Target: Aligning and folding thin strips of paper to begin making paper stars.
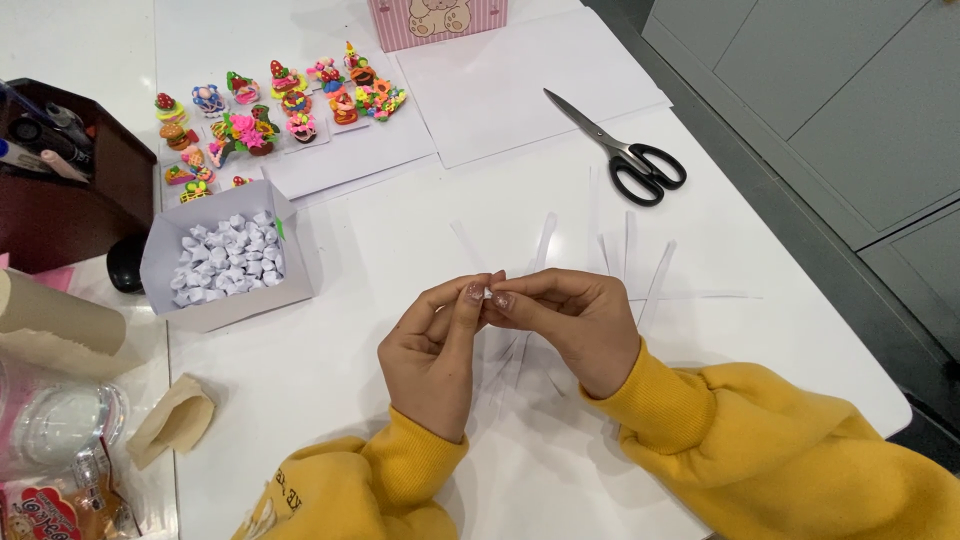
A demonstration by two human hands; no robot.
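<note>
Fingers: thumb and forefinger tips of both hands are pinched together over the middle of the counter, closed tight on a tiny white folded paper piece (488, 292), and only a sliver of it shows between the nails.
Left hand (432, 352): comes up from the near side, wrist bent, fingers curled in so the tips meet the piece from the left.
Right hand (570, 322): comes in from the right, knuckles up, fingertips meeting the left ones head-on.
Why held so: by my reading the piece is small enough that only fingertips can grip it, and lifting it clear of the counter lets both hands press its edges.
Long axis: too little shows to call it; the piece looks about as wide as it is tall.
Paper strips (628, 262): thin white strips fan out on the counter just beyond and under the hands, long axes running near to far, close enough to grab.
Scissors (622, 152): black-handled, far right, blades pointing far-left, well apart from the hands.
White paper box (228, 258): left of the hands, open top, heaped with small white folded pieces like the held one.
Clay miniatures (270, 115): colourful little figures in rows at the far left.
Counter (330, 350): white, bare in front of the left wrist.
</note>
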